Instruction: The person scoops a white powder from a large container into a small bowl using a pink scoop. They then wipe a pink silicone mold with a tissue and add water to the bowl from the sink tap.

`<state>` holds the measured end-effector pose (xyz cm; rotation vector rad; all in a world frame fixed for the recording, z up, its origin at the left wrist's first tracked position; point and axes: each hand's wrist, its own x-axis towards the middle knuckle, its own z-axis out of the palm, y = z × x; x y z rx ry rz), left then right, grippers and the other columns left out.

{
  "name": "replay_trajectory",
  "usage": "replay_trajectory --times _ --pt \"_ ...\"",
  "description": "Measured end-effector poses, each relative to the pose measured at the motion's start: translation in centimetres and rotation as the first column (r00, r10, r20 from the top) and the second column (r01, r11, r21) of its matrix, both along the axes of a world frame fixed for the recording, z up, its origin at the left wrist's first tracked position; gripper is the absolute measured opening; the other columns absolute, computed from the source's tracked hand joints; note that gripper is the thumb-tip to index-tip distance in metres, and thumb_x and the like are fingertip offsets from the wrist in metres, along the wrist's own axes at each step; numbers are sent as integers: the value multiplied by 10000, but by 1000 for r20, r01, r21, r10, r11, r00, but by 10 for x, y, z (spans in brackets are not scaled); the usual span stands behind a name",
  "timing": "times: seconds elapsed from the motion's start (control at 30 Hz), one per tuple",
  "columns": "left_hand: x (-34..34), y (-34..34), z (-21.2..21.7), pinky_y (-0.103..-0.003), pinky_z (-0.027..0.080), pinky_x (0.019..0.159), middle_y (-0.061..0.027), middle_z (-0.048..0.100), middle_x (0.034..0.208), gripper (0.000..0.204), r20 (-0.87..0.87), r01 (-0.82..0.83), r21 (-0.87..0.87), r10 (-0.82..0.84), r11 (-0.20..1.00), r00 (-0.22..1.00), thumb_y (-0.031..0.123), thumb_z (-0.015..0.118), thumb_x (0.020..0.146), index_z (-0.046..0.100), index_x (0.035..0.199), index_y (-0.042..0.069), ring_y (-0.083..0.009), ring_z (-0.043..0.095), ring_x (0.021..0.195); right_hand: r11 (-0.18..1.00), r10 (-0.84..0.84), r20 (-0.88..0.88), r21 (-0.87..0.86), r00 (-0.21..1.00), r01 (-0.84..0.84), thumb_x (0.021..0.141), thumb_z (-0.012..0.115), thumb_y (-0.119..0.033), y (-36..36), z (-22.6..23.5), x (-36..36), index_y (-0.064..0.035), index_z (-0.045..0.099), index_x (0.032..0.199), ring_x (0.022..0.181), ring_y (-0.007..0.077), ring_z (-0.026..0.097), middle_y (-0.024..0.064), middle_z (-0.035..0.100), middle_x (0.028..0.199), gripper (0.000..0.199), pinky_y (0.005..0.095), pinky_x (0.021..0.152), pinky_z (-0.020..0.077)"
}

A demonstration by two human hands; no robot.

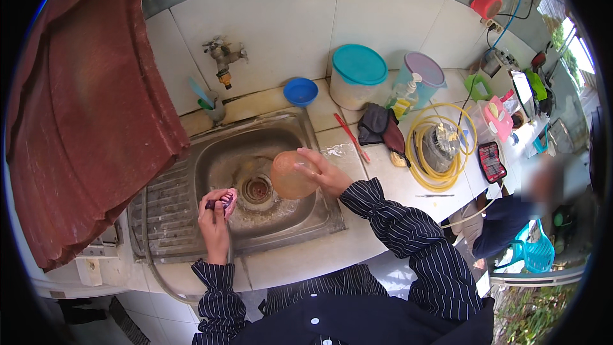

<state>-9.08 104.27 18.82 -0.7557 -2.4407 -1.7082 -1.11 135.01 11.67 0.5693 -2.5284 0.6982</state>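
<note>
Over the steel sink both hands work. The left hand is closed around a small pink denture-like piece with a dark handle, held just left of the drain. The right hand has its fingers curled around a translucent orange cup, tilted on its side above the basin, right of the drain.

Behind the sink, one tap juts from the tiled wall, with one small grey cup holding a blue toothbrush beneath it. Right of that sits one blue bowl. Further right of the sink, on the counter, stand two lidded tubs: a white one with a teal lid and a bluish one with a purple lid. One soap bottle stands in front of them, beside one dark cloth, one red stick and one coiled yellow hose. Left of the sink hangs a red cloth, overhanging the draining board. Another person sits well right of the sink, below the counter.
</note>
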Motion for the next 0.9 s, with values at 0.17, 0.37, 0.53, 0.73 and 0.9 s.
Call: replay_trajectory --times 0.17,0.37,0.53,0.73,0.9 --pt "4 3 2 -342 416 924 -135 609 1059 388 17 0 9 -1 1000 1000 311 442 1009 638 1036 -23 -256 573 1019 991 58 138 115 989 -74 869 484 -23 36 -2 32 -170 324 1456 1316 367 373 185 342 1432 625 432 1092 352" --pt "7 -1 -5 -320 421 929 -123 610 1113 463 -23 -82 -6 81 997 996 384 381 1025 614 1114 -6 -218 571 1042 994 63 98 82 993 -71 887 457 -26 40 5 44 -136 311 1460 1316 346 387 172 356 1439 602 403 1090 359" --pt "14 -10 4 -295 425 918 -103 597 1129 459 278 -166 222 101 961 955 379 371 1032 583 1198 6 -165 555 1041 995 -91 324 -3 942 97 854 477 60 28 6 46 -119 312 1460 1309 324 406 164 404 1413 653 363 1080 368" --pt "31 -37 -2 -321 440 946 -89 547 1221 511 492 -371 543 73 753 868 441 364 1019 493 1309 41 -170 538 1106 509 -19 781 -530 624 678 909 433 0 52 13 45 -54 264 1394 869 259 680 262 561 1162 516 356 773 572" --pt "56 -74 -7 -382 433 988 -105 526 1266 520 550 -478 639 75 603 832 465 361 1009 442 1346 77 -227 508 1191 426 93 895 -432 436 795 958 437 -122 87 26 47 -26 266 1380 832 286 685 258 561 1041 466 370 733 573"
